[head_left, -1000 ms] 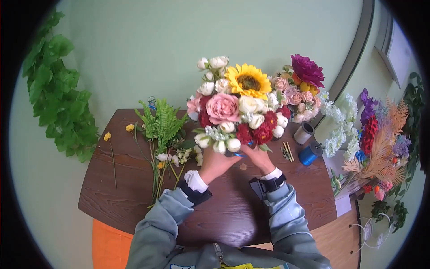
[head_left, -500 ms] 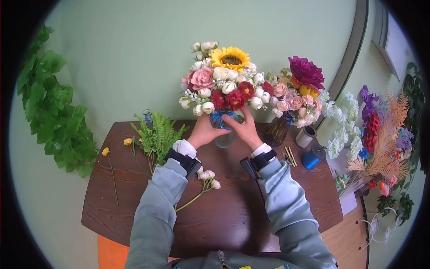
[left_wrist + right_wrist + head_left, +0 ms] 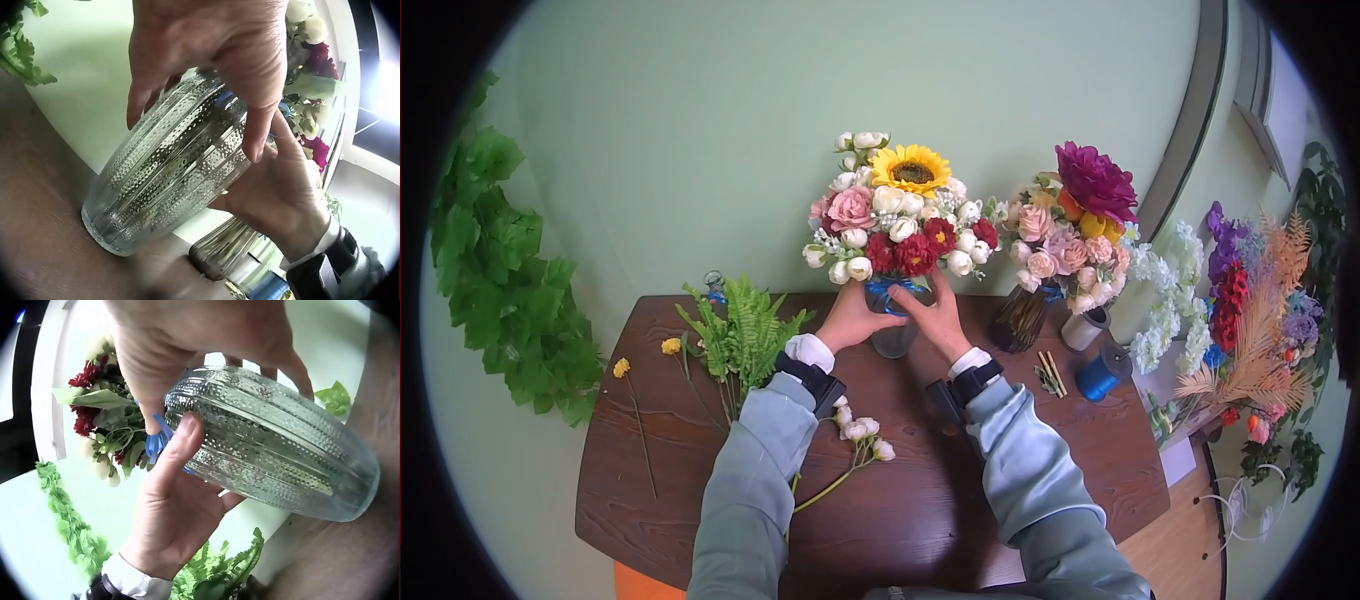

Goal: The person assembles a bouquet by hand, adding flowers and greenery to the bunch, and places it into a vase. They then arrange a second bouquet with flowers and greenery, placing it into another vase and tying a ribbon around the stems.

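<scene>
Both hands are wrapped around a clear textured glass vase (image 3: 165,172) near the back edge of the table. My left hand (image 3: 855,318) grips its left side and my right hand (image 3: 940,322) its right, with thumbs on the near side. The vase's base is right at the tabletop in the left wrist view. A bouquet stands in the vase: a sunflower (image 3: 913,170), a pink rose (image 3: 851,209), dark red blooms (image 3: 916,255) and white buds. Just under the flowers, a blue ribbon (image 3: 155,445) lies close to the thumbs.
A second bouquet in a dark glass vase (image 3: 1018,322) stands to the right, beside a grey spool (image 3: 1084,330) and a blue ribbon spool (image 3: 1104,375). Fern leaves (image 3: 745,330), yellow flowers (image 3: 621,368) and white-flowered stems (image 3: 860,430) lie on the left and middle of the table (image 3: 690,530).
Both hands have carried the bouquet and vase away from the body, toward the wall and slightly left. The vase body and second vase have come into view. In the last half second the hands barely shift.
</scene>
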`<state>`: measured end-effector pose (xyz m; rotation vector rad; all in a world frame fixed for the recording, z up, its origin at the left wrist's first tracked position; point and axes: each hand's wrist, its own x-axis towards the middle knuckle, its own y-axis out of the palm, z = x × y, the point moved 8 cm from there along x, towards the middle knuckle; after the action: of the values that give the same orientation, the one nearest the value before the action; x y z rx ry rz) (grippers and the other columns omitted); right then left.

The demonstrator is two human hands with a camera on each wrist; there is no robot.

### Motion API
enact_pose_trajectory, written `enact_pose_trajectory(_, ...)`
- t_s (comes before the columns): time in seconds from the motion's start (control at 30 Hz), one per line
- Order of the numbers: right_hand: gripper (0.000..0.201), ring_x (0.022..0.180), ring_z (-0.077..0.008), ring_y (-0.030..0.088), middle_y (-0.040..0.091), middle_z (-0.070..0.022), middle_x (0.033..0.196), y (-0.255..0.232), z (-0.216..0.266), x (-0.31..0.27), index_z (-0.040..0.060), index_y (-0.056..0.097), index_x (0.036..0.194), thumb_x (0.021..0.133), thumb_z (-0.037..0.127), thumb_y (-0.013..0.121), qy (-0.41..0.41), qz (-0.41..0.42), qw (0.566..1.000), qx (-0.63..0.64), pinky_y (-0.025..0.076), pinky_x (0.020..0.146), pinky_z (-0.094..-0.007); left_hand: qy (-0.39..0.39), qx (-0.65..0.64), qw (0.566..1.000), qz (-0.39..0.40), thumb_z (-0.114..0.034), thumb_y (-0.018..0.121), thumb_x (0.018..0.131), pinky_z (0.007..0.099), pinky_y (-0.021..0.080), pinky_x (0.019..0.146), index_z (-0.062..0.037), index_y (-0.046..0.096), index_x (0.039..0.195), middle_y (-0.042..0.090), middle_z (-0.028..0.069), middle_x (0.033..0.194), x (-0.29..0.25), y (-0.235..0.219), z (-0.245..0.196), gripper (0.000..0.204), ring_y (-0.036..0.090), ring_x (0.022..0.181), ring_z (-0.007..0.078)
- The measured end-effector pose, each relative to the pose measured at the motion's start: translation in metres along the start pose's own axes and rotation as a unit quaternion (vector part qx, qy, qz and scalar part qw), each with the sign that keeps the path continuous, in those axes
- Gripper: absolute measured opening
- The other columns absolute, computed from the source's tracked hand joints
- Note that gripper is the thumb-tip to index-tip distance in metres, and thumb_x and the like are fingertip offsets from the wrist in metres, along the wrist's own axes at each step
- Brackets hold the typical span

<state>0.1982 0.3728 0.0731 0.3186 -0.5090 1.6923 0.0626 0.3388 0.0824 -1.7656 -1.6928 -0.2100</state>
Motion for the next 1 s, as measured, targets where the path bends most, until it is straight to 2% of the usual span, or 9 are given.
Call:
enact_pose_trajectory(0.1, 0.079, 0.114, -0.0281, 0.048, 0.047, -0.0193, 0.123, 0.002, 0.003, -0.001, -0.0054, 0.043, 0.126, 0.069, 0.037, 0.078, -0.018, -0.019, 0.999, 0.027, 0.037, 0.098, -0.0374, -0.003, -0.005, 1.0, 0.011, -0.017, 0.085, 0.059, 0.0343, 0.042, 0.092, 0.0002, 0.036, 0.128, 0.05, 0.0128, 0.119, 0.003, -0.001, 0.007, 0.086, 0.052, 0.108, 0.0216)
enact_pose_trajectory(0.2, 0.082, 0.117, -0.0229, 0.045, 0.044, -0.0179, 0.13, 0.008, 0.003, -0.004, -0.0056, 0.032, 0.135, 0.075, 0.03, 0.076, -0.007, -0.014, 1.0, -0.018, 0.036, 0.098, -0.0346, -0.021, -0.027, 0.999, 0.004, -0.014, 0.085, 0.059, 0.0344, 0.041, 0.094, -0.0007, 0.033, 0.131, 0.049, 0.013, 0.122, 0.002, -0.005, 0.012, 0.089, 0.051, 0.11, 0.0215)
enact_pose_trajectory(0.27, 0.081, 0.119, -0.0329, 0.043, 0.041, -0.0216, 0.126, 0.009, 0.006, -0.003, -0.0051, 0.037, 0.129, 0.071, 0.037, 0.076, -0.05, -0.043, 0.998, -0.006, 0.035, 0.1, -0.0397, -0.026, -0.058, 0.998, 0.017, -0.012, 0.084, 0.06, 0.0346, 0.04, 0.096, -0.0013, 0.03, 0.133, 0.047, 0.0127, 0.124, 0.0, -0.005, 0.015, 0.092, 0.049, 0.113, 0.0215)
enact_pose_trajectory(0.4, 0.082, 0.12, -0.036, 0.04, 0.038, -0.0233, 0.127, 0.011, 0.009, -0.003, -0.0037, 0.034, 0.131, 0.072, 0.037, 0.075, -0.066, -0.03, 0.996, -0.048, 0.033, 0.101, -0.0407, -0.027, -0.058, 0.998, 0.027, -0.01, 0.083, 0.06, 0.0351, 0.039, 0.097, -0.0016, 0.025, 0.136, 0.047, 0.0129, 0.125, 0.0, -0.005, 0.016, 0.096, 0.048, 0.116, 0.0223)
enact_pose_trajectory(0.6, 0.085, 0.121, -0.0388, 0.038, 0.037, -0.0257, 0.125, 0.014, 0.015, -0.006, -0.003, 0.03, 0.134, 0.074, 0.04, 0.073, -0.056, -0.019, 0.995, -0.075, 0.032, 0.101, -0.0417, -0.028, -0.04, 0.999, 0.015, -0.015, 0.082, 0.065, 0.0366, 0.036, 0.101, -0.0002, 0.01, 0.142, 0.037, 0.0167, 0.136, -0.006, -0.008, 0.013, 0.107, 0.045, 0.121, 0.0241)
enact_pose_trajectory(0.67, 0.089, 0.121, -0.0387, 0.037, 0.035, -0.0263, 0.127, 0.013, 0.011, -0.007, -0.0047, 0.028, 0.134, 0.073, 0.043, 0.073, -0.029, -0.027, 0.996, -0.086, 0.031, 0.102, -0.0419, -0.088, 0.006, 0.996, 0.02, -0.026, 0.081, 0.065, 0.0375, 0.036, 0.101, -0.0009, 0.011, 0.142, 0.04, 0.0221, 0.133, -0.01, -0.009, 0.017, 0.107, 0.044, 0.122, 0.03)
enact_pose_trajectory(0.8, 0.096, 0.124, -0.0384, 0.035, 0.033, -0.0273, 0.132, 0.008, -0.002, -0.01, -0.0063, 0.024, 0.136, 0.072, 0.044, 0.073, -0.01, -0.001, 0.994, -0.111, 0.03, 0.104, -0.0411, -0.135, 0.035, 0.989, 0.049, -0.031, 0.08, 0.066, 0.0378, 0.037, 0.101, 0.0015, 0.007, 0.143, 0.04, 0.0259, 0.132, -0.028, -0.014, 0.015, 0.11, 0.044, 0.122, 0.0332)
enact_pose_trajectory(0.87, 0.101, 0.128, -0.037, 0.032, 0.029, -0.028, 0.137, 0.009, 0.0, -0.02, -0.0068, 0.019, 0.139, 0.071, 0.044, 0.074, -0.006, 0.019, 0.996, -0.086, 0.029, 0.105, -0.0401, -0.189, 0.126, 0.97, 0.092, -0.029, 0.078, 0.07, 0.0416, 0.039, 0.099, 0.0006, 0.0, 0.143, 0.033, 0.0268, 0.138, -0.04, -0.013, 0.019, 0.111, 0.043, 0.122, 0.0385)
enact_pose_trajectory(1.0, 0.101, 0.129, -0.0353, 0.032, 0.028, -0.0279, 0.137, 0.014, -0.021, -0.016, -0.0052, 0.016, 0.141, 0.072, 0.041, 0.074, -0.001, 0.009, 1.0, -0.014, 0.028, 0.106, -0.0397, -0.17, 0.021, 0.984, 0.043, -0.025, 0.077, 0.072, 0.0396, 0.046, 0.091, -0.0007, -0.004, 0.144, 0.025, 0.0276, 0.142, -0.042, -0.006, 0.02, 0.11, 0.048, 0.117, 0.036)
